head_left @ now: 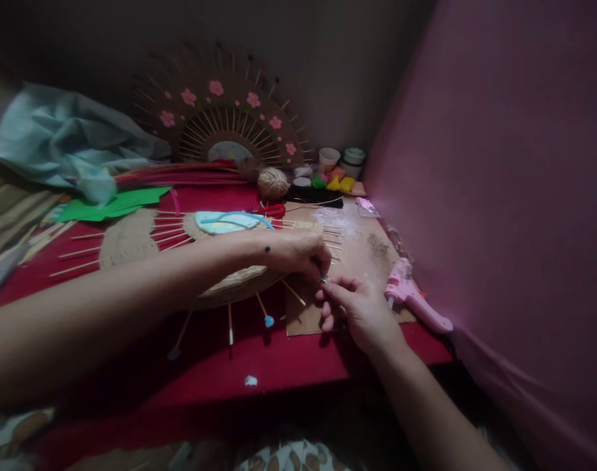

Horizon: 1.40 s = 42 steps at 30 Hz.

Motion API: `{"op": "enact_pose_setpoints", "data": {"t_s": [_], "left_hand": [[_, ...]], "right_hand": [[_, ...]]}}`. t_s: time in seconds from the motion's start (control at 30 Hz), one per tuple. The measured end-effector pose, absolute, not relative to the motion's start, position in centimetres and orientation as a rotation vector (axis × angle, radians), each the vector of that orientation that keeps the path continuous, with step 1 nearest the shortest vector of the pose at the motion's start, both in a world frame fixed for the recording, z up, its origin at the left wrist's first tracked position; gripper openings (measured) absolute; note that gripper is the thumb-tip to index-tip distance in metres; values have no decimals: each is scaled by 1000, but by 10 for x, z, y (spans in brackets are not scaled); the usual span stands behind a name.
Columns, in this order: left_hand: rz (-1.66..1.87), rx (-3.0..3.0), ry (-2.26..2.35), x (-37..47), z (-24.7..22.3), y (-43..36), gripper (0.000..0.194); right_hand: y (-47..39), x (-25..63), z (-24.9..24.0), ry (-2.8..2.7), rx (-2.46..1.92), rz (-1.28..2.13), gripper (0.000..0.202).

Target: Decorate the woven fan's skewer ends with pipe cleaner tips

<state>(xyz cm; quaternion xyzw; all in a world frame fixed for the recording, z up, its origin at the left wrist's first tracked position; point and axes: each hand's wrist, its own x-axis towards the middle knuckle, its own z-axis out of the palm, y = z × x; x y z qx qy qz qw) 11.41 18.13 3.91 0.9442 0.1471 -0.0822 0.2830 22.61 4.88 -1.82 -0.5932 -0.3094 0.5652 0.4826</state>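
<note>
My left hand [301, 252] reaches over a half-round woven fan of twine on thin sticks [239, 288], its fingers bent down in a pinch. Against its fingertips, my right hand [360, 306] pinches too, thumb and forefinger together. A small bluish piece [323, 279] shows between the two hands; its exact kind is too small to make out. Bare stick ends jut from the fan, and one near the front carries a light blue blob [269, 321]. On the fan's centre lies a pale painted half-disc [224, 222] with a blue strip across it. My left forearm hides much of the weaving.
A pink glue gun [416, 294] lies right of my right hand, on the edge of a cardboard sheet [303, 317]. Behind stand a flowered fan [215, 114], a twine ball [273, 183] and cups [328, 159]. Green sheets [114, 204] lie left; a pink curtain [499, 163] hangs right.
</note>
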Motion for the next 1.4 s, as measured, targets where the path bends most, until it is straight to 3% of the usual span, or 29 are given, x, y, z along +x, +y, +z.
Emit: {"op": "enact_pose_setpoints", "data": {"t_s": [0.3, 0.63, 0.8, 0.9, 1.0, 1.1, 1.4], "left_hand": [[-237, 2604, 352, 117, 38, 180, 13], [-217, 2707, 360, 115, 41, 175, 10], [209, 3004, 433, 104, 34, 172, 18], [465, 3128, 394, 94, 29, 166, 9], [381, 3144, 337, 87, 25, 160, 19], [329, 3179, 349, 87, 21, 155, 14], [519, 3193, 317, 89, 8, 155, 17]], "right_hand": [[44, 222, -25, -979, -1597, 974, 21], [51, 223, -20, -855, -1524, 1209, 14], [53, 226, -18, -722, -1389, 1314, 12], [54, 227, -19, -720, -1359, 1324, 14], [53, 227, -20, -719, -1335, 1330, 17], [53, 227, -18, -715, -1320, 1350, 18], [56, 227, -17, -544, -1143, 1440, 10]]}}
